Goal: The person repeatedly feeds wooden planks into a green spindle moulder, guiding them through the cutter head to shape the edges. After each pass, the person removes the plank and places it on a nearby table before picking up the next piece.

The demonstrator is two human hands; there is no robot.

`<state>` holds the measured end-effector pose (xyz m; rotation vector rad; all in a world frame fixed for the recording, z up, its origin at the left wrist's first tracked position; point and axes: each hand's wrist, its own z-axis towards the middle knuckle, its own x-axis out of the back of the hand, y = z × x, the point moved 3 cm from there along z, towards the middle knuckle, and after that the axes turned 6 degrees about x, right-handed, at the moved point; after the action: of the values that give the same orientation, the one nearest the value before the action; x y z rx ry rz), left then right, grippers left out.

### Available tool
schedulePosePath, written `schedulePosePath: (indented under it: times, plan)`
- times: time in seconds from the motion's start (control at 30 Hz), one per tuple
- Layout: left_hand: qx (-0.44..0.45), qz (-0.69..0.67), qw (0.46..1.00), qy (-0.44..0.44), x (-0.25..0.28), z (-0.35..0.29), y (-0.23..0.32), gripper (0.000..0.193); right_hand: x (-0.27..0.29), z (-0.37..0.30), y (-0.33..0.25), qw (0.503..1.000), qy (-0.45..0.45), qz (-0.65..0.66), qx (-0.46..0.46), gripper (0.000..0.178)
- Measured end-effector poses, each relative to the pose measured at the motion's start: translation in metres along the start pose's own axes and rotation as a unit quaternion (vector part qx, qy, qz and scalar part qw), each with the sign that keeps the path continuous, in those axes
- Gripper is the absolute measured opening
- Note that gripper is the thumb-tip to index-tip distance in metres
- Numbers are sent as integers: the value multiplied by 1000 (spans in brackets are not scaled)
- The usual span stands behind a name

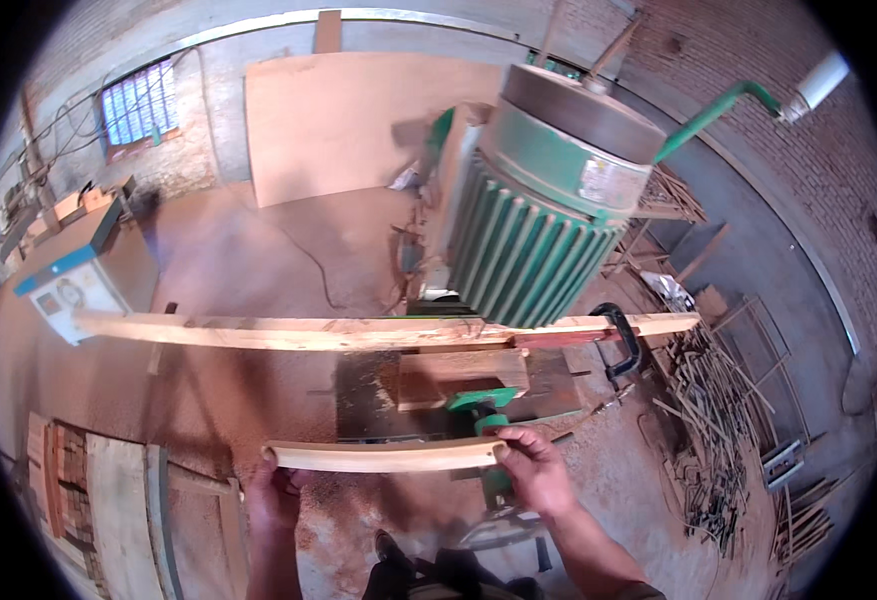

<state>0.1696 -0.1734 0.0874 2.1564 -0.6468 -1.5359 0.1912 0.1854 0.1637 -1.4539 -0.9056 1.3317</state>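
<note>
A pale, slightly curved wooden strip is held level in front of me, one end in each hand. My left hand grips its left end with the thumb on top. At its right end, my right hand pinches the wood between thumb and fingers. Just beyond the strip stands a machine with a green ribbed motor, a green clamp piece and a wooden block on its dark table. Across that table runs a long wooden beam.
A black C-clamp sits on the beam's right part. Scrap sticks lie heaped at right. Stacked boards are at lower left, below a blue-and-white cabinet. A large panel leans on the back wall; sawdust covers the floor.
</note>
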Motion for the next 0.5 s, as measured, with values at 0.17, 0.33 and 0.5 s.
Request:
schedulePosePath:
  times: [0.17,0.33,0.5]
  plan:
    - [-35,5,999,-25,-4,55,24,22,75,10,-43,974,185,77,107,7]
    - [-59,65,995,55,-8,129,23,22,145,-26,-49,959,272,29,76,10]
    - [-42,106,990,82,-19,184,14,20,175,-62,-31,946,321,35,32,12]
